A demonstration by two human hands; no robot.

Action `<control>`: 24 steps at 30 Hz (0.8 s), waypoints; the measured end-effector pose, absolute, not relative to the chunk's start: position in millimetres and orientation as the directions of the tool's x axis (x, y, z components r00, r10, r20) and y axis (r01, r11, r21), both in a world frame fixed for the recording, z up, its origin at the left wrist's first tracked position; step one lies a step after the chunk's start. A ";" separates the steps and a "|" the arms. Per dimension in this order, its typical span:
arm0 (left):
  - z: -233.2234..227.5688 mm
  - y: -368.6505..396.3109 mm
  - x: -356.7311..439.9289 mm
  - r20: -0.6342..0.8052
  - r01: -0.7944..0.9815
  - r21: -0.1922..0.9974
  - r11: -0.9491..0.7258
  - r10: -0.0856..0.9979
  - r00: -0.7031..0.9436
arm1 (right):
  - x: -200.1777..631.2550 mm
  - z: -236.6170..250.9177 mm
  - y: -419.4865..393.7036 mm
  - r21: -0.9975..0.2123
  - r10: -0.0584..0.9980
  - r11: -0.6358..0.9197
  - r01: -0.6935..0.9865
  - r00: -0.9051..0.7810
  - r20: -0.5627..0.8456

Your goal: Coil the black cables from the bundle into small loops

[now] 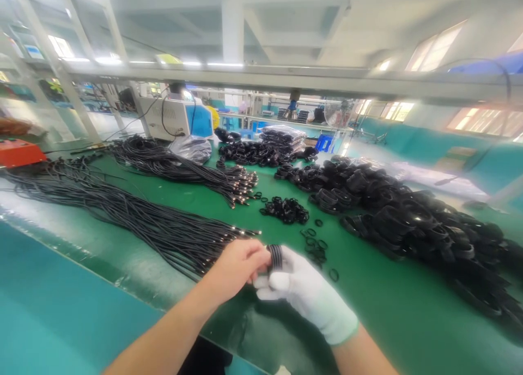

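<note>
I see long black cable bundles (122,211) along the counter's (368,309) left edge, loose black rings (286,210) mid-counter, coiled cables (408,217) heaped right, and a white machine (174,118) at the far edge.

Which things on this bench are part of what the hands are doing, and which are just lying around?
In use:
- left hand and gloved right hand, both with a grip on the coiled cable
- small black rings beside them
- straight cables

Lying about:
- heap of coiled cables
- bagged coils
- white machine
- orange box
</note>
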State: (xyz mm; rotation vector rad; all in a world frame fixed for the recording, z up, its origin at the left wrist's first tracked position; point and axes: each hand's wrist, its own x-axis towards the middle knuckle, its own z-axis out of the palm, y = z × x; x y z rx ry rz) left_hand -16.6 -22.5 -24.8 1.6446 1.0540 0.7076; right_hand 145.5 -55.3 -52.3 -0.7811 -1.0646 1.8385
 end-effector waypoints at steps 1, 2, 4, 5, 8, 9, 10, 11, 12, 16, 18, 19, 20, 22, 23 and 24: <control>-24.1 -22.2 -17.9 0.035 0.370 0.910 -0.189 0.922 0.386 | 145.4 -51.8 -55.6 -0.894 0.892 -0.285 -0.346 -0.438 -0.114; -24.0 -22.5 -18.6 0.131 0.428 0.859 -0.280 0.929 0.345 | 145.0 -50.9 -55.8 -0.899 0.892 -0.286 -0.332 -0.435 -0.124; -26.4 -23.8 -18.5 0.292 0.497 0.748 -0.440 0.890 0.349 | 143.3 -49.3 -55.8 -0.915 0.890 -0.278 -0.294 -0.438 -0.129; -28.9 -24.5 -17.7 0.335 0.514 0.700 -0.495 0.864 0.376 | 142.3 -48.7 -55.8 -0.922 0.887 -0.272 -0.276 -0.444 -0.129; -39.6 -25.1 -13.8 0.414 0.523 0.643 -0.560 0.828 0.378 | 140.2 -48.9 -56.3 -0.919 0.887 -0.270 -0.287 -0.445 -0.121; -43.1 -24.7 -12.3 0.432 0.505 0.659 -0.558 0.830 0.354 | 140.0 -49.4 -56.7 -0.911 0.886 -0.274 -0.309 -0.450 -0.113; -45.8 -24.1 -10.9 0.442 0.479 0.685 -0.549 0.836 0.326 | 140.1 -49.9 -57.2 -0.901 0.884 -0.277 -0.333 -0.456 -0.102; -47.2 -23.3 -9.7 0.445 0.454 0.712 -0.535 0.845 0.298 | 140.3 -50.6 -57.6 -0.892 0.882 -0.279 -0.355 -0.463 -0.092; -47.0 -22.4 -8.8 0.440 0.438 0.733 -0.521 0.854 0.279 | 140.7 -51.3 -58.0 -0.885 0.880 -0.282 -0.371 -0.467 -0.085; -29.8 -14.7 -12.9 0.334 0.449 0.765 -0.461 0.881 0.335 | 143.5 -55.1 -57.6 -0.817 0.853 -0.346 -0.462 -0.517 -0.069; -17.1 -7.7 -20.7 0.225 0.377 0.839 -0.392 0.881 0.416 | 144.7 -56.4 -56.5 -0.729 0.830 -0.401 -0.555 -0.556 -0.033; -12.2 -3.7 -25.3 0.176 0.312 0.885 -0.346 0.869 0.462 | 144.9 -56.7 -56.0 -0.674 0.816 -0.434 -0.598 -0.577 -0.013; -9.1 0.3 -29.6 0.140 0.237 0.924 -0.301 0.841 0.522 | 144.7 -56.5 -55.6 -0.621 0.799 -0.470 -0.628 -0.602 0.003; -8.6 7.1 -35.7 0.105 0.092 0.971 -0.221 0.739 0.665 | 143.2 -55.7 -55.0 -0.541 0.749 -0.551 -0.635 -0.663 0.015; -10.7 9.4 -37.1 0.101 0.035 0.982 -0.184 0.678 0.728 | 142.1 -55.1 -54.8 -0.526 0.719 -0.588 -0.615 -0.695 0.009; -13.5 10.9 -37.3 0.103 -0.006 0.988 -0.154 0.629 0.770 | 141.1 -54.5 -54.5 -0.531 0.698 -0.610 -0.588 -0.716 -0.008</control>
